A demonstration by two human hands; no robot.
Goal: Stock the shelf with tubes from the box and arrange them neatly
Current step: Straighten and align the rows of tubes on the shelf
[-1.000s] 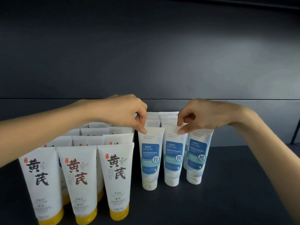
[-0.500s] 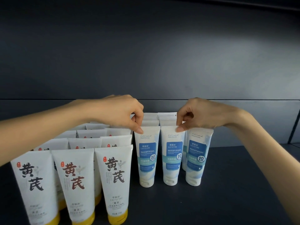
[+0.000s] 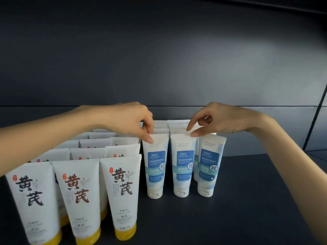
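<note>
**Shelf stocking: alignment of front row in progress**

At left, the yellow-capped tubes (image 3: 122, 193) stand cap-down in three columns several rows deep on the dark shelf (image 3: 247, 200); this block appears complete and even. Just beside it, the blue-label tubes occupy three further columns, also cap-down, with more crimped ends visible behind.

The left hand (image 3: 129, 119) reaches over the yellow-capped block. Its thumb and forefinger are drawn close together at the crimped top of the left blue tube (image 3: 155, 165); the fingertip (image 3: 149, 139) touches the crimp's upper left corner. Whether the tube is actually pinched cannot be confirmed.

The right hand (image 3: 217, 121) hovers above the middle blue tube (image 3: 183, 165). Its forefinger and thumb are parted by a narrow gap, tips at or just over the crimp, holding nothing. The right blue tube (image 3: 210, 165) stands untouched, tilted slightly and set a little apart.

Judgement: stocking looks largely done. No box is in view, so the remaining stock is unknown. Squaring the blue front row remains.
</note>
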